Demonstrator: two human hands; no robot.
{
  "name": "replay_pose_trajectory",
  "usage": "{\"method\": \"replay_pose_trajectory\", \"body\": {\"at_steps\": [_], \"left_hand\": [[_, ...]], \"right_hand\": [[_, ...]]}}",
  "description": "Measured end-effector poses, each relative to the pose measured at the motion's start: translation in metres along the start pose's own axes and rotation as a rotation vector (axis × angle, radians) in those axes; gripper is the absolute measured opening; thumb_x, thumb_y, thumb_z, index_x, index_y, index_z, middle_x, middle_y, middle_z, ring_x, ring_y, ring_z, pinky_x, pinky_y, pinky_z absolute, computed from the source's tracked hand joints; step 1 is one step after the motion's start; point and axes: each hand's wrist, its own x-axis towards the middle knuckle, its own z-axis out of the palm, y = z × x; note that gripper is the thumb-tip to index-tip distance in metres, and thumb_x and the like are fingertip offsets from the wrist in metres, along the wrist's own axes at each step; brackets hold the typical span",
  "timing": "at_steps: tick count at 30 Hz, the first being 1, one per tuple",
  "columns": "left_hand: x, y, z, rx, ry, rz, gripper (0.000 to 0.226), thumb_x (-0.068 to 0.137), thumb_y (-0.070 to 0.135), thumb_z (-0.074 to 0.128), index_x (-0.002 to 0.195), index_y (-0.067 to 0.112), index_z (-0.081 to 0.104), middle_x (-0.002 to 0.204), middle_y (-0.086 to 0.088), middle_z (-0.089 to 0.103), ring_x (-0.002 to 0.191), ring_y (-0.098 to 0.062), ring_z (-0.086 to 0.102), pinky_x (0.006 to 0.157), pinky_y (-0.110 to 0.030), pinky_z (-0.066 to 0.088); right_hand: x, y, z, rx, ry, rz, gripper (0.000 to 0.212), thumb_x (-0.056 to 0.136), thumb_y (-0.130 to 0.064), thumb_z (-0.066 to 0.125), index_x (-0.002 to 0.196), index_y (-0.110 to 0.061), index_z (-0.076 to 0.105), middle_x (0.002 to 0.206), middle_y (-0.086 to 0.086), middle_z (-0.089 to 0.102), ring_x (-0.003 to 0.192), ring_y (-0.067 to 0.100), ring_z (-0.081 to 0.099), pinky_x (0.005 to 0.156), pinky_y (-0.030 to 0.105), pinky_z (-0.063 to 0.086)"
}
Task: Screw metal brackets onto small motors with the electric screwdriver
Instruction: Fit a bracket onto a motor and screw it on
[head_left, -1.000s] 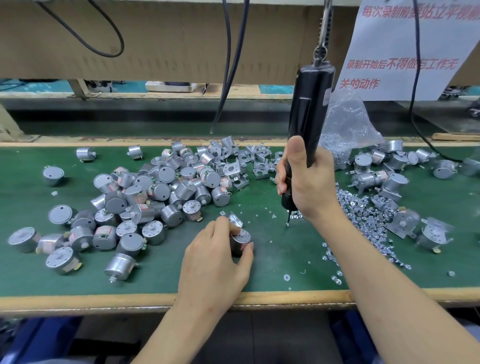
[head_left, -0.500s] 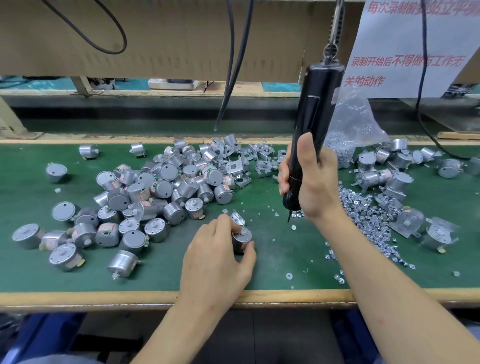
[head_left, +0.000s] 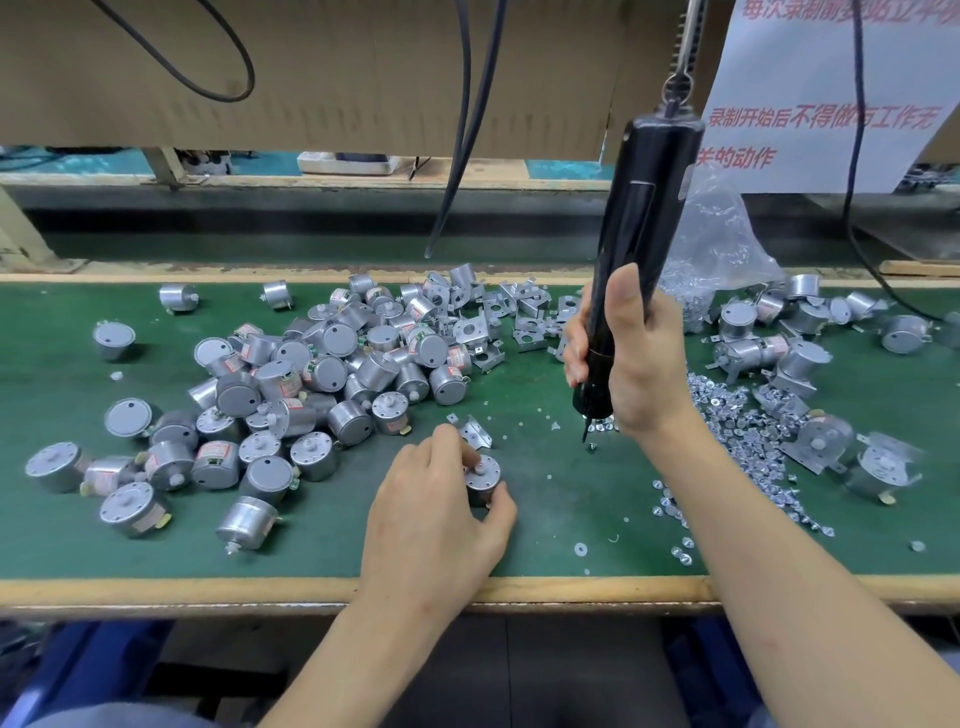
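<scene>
Grip, left hand (head_left: 436, 514): thumb and fingers pinch one motor (head_left: 483, 474), standing shaft-end up on the tabletop (head_left: 322, 551).
Grip, right hand (head_left: 641, 364): wrapped round the electric screwdriver (head_left: 639, 249); long axis near-upright, bit down beside loose screws (head_left: 727, 415).
Key relation: bracket (head_left: 475, 431) lies just beyond the motor, beside the left fingertips; left hand nearer, bit apart to the right.
Motor: short silver cylinder, grey face, stub shaft.

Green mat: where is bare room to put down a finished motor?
Bare: the front strip between the motor pile and the wooden edge, and the far-left corner behind the lone motor. Crowded: the brackets and the screw heap by the right hand.
</scene>
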Motion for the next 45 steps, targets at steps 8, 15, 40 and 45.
{"method": "replay_pose_trajectory", "body": {"at_steps": [8,15,40,45], "left_hand": [[0.0002,-0.0012,0.0005,-0.015,-0.01,0.001,0.032,0.077,0.03,0.073,0.084,0.022,0.042,0.078,0.013,0.05,0.075,-0.015,0.047,0.064,-0.025,0.028],[0.0011,-0.0027,0.0015,-0.018,-0.049,0.034,0.033,0.083,0.035,0.072,0.088,0.025,0.041,0.088,0.01,0.056,0.084,-0.017,0.053,0.067,-0.028,0.035],[0.0006,-0.0043,0.0044,-0.005,-0.024,0.027,0.036,0.08,0.049,0.073,0.09,0.025,0.047,0.085,0.011,0.056,0.084,-0.016,0.055,0.069,-0.028,0.036],[-0.0009,-0.0035,0.0036,0.012,-0.018,0.047,0.034,0.081,0.049,0.069,0.091,0.025,0.048,0.084,0.011,0.055,0.082,-0.016,0.054,0.068,-0.026,0.034]], "right_hand": [[-0.0007,-0.0066,-0.0069,-0.01,0.026,-0.006,0.074,0.065,-0.09,0.064,0.067,-0.018,0.048,0.05,-0.001,0.049,0.038,0.019,0.045,0.045,0.028,0.04],[-0.0031,-0.0069,-0.0057,-0.039,0.016,-0.01,0.068,0.067,-0.092,0.058,0.056,-0.024,0.054,0.048,-0.003,0.049,0.037,0.019,0.046,0.045,0.028,0.041],[-0.0062,-0.0026,-0.0061,-0.045,0.024,-0.011,0.065,0.07,-0.091,0.058,0.06,-0.026,0.054,0.05,-0.003,0.05,0.037,0.018,0.047,0.044,0.027,0.041],[-0.006,-0.0019,-0.0065,-0.055,0.039,-0.011,0.065,0.069,-0.092,0.057,0.061,-0.027,0.055,0.05,-0.004,0.051,0.038,0.018,0.047,0.044,0.028,0.042]]}}
